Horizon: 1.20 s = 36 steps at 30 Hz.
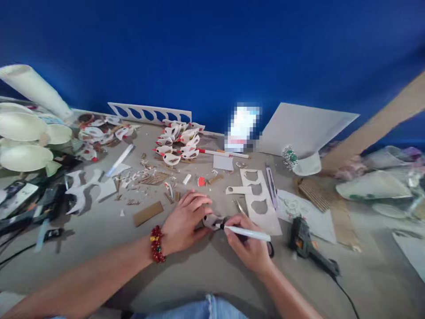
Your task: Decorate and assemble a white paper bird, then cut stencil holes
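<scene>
My left hand (187, 219) lies on the table, its thumb and fingers closed against the left end of a small white bird cutout (212, 220) with a dark eye spot. In my right hand (249, 243) is a white marker (249, 232), its dark tip on or just over the cutout. Part of the cutout is hidden by my fingers. Partly under my right hand show the dark handles of what look like scissors (271, 250). Beyond my hands stands a cluster of white paper birds (171, 158) with red beaks and dark eyes.
A white sheet with cut-out holes (265, 219) and a purple cutter (271, 188) lie right of my hands. Farther right is a black glue gun (300, 239) with its cord. Paper scraps (78, 190) and a cardboard strip (148, 213) lie left. A lit phone (242, 128) leans at the back.
</scene>
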Available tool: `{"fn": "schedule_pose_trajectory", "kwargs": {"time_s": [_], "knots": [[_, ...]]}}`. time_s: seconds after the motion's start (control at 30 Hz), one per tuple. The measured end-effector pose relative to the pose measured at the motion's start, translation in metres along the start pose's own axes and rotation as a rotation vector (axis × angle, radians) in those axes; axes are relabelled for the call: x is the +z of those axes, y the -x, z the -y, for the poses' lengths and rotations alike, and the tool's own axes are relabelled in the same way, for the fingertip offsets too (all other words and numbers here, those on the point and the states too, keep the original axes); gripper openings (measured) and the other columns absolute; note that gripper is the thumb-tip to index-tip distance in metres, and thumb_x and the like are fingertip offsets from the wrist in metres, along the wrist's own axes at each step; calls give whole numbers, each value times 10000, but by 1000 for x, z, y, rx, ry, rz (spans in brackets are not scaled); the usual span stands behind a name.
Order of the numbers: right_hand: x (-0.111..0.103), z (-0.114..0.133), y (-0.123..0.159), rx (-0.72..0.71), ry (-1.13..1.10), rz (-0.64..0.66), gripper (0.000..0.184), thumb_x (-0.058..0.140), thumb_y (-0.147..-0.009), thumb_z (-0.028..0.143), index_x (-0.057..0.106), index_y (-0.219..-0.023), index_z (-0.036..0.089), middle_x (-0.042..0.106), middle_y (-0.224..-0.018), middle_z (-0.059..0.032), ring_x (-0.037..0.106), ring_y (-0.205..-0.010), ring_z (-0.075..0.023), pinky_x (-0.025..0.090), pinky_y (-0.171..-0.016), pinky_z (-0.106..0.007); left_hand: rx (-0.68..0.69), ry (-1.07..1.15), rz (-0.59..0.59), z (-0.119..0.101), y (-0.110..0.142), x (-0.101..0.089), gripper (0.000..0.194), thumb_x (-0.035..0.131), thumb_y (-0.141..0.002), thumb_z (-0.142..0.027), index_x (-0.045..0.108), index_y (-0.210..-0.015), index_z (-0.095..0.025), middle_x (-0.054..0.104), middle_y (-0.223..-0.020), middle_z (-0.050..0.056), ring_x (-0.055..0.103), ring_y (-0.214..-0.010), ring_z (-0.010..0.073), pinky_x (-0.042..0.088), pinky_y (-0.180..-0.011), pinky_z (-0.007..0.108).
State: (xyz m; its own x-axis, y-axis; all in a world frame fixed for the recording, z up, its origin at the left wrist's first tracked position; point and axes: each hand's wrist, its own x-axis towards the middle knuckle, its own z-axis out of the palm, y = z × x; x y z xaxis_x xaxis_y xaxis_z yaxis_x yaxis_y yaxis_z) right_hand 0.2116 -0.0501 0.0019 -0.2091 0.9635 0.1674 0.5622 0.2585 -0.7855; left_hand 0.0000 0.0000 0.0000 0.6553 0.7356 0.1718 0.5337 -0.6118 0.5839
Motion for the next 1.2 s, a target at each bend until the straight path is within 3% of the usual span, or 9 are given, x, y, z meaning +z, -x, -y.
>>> {"fn": "schedule_pose_trajectory", "kwargs": {"time_s": [0.2, 0.63, 0.9, 1.2], "knots": [[1, -5, 6, 77, 13, -145, 61, 526, -868, 222, 542, -810, 211, 538, -629, 30, 495, -503, -117, 378, -483, -225, -3, -7, -9, 0, 1, 1, 241, 619, -803, -257, 585, -1038, -218, 569, -1247, 52, 441, -1225, 231, 220, -1158, 462], [2, 1, 4, 1, 9, -44, 37, 531, -840, 197, 537, -805, 209, 568, -651, 23, 538, -565, -134, 411, -542, -235, 18, -4, -31, -1, 0, 0, 240, 629, -797, -260, 580, -1027, -214, 577, -1234, 56, 449, -1217, 231, 242, -1148, 474], [2, -2, 9, 85, 5, -183, 65, 527, -850, 202, 533, -786, 208, 532, -630, 33, 482, -492, -109, 374, -460, -210, 12, -1, -21, 1, 1, 1, 244, 617, -803, -248, 580, -1042, -217, 568, -1249, 53, 435, -1231, 231, 230, -1152, 471], [2, 0, 7, 49, 14, -96, 77, 526, -847, 205, 529, -770, 206, 549, -635, 26, 508, -521, -119, 387, -500, -227, 14, -5, -22, 0, 0, -1, 229, 614, -804, -256, 579, -1028, -225, 578, -1234, 57, 447, -1221, 242, 250, -1139, 488]]}}
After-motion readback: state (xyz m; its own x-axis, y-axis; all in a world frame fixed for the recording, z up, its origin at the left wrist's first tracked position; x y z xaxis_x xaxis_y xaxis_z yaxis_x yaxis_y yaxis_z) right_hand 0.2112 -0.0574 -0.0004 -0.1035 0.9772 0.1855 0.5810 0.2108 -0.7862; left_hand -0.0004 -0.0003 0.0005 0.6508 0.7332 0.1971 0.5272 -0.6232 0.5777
